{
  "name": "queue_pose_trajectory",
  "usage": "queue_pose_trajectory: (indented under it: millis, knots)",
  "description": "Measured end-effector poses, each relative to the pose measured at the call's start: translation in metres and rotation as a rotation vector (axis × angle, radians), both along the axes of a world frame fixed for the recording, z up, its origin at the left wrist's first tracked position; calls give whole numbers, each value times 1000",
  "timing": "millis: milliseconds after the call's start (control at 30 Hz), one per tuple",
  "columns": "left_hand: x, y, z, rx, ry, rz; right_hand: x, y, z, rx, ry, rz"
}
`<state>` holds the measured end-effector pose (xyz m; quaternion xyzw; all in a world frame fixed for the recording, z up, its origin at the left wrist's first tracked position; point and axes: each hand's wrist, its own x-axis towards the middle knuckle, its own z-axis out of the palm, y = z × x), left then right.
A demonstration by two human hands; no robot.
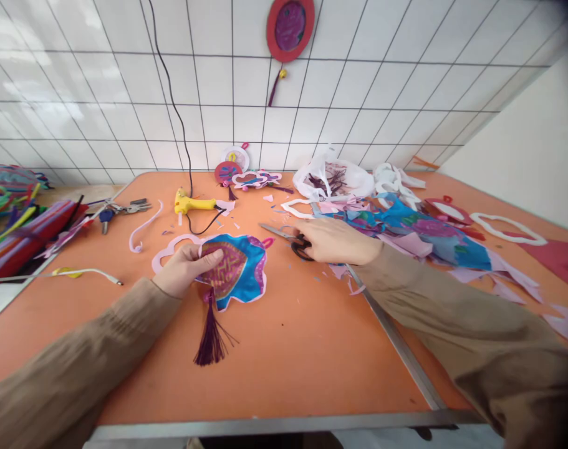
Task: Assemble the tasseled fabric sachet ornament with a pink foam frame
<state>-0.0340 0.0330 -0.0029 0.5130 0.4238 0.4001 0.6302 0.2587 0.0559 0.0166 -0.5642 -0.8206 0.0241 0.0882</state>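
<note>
Left hand (185, 268) low centre-left, sleeve in tan cloth. Its fingers are closed on the left edge of the ornament (240, 268), thumb pressed on top of the front face. The ornament is a scalloped piece with blue patterned cloth, a purple-and-gold centre and a pale pink border. It sits just above the orange table (288, 355), tilted slightly toward us. A dark purple tassel (211, 340) hangs from its lower end and trails on the table.

Right hand (333, 240) just right of the ornament, palm down, fingers curled over the black handles of the scissors (284, 234). The blades lie flat on the table and point left, close together. We cannot tell whether the fingers pass through the loops.

A pink cut-out frame (164, 251) lies partly beneath the left hand and the ornament. Behind it are a yellow glue gun (193, 202) with a black cord running up the tiled wall, and a bunch of keys (120, 209) further left. A white cable (90, 272) lies near the left edge.

To the right of the right hand there is a heap of blue and pink cloth scraps (419, 234). A white plastic bag (333, 178) sits behind it and white frames (508, 227) beyond. Small paper trimmings are scattered around the scissors. A red oval ornament (290, 28) hangs on the wall above.
</note>
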Motion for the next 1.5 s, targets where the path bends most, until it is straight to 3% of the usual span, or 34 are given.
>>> queue_pose_trajectory:
  millis: [100,233,333,500,700,867,1100,1500]
  knots:
    - [0,2,-2,7,-10,-37,6,5,9,-49,148,35]
    - [-1,5,-4,7,-10,-81,15,10,23,-323,785,129]
    - [0,4,-1,0,-38,-73,16,7,30,-427,1024,175]
    - [2,3,3,-16,-17,-59,8,-8,46,-362,798,345]
    - [-2,7,-5,36,-12,-27,15,-19,65,-157,405,577]
    - [-2,5,-3,89,20,-60,26,-23,72,-81,267,586]
    - [-1,3,4,130,18,-146,19,-29,74,-20,96,630]
    - [-2,4,2,218,108,-185,15,-31,76,-22,94,617]
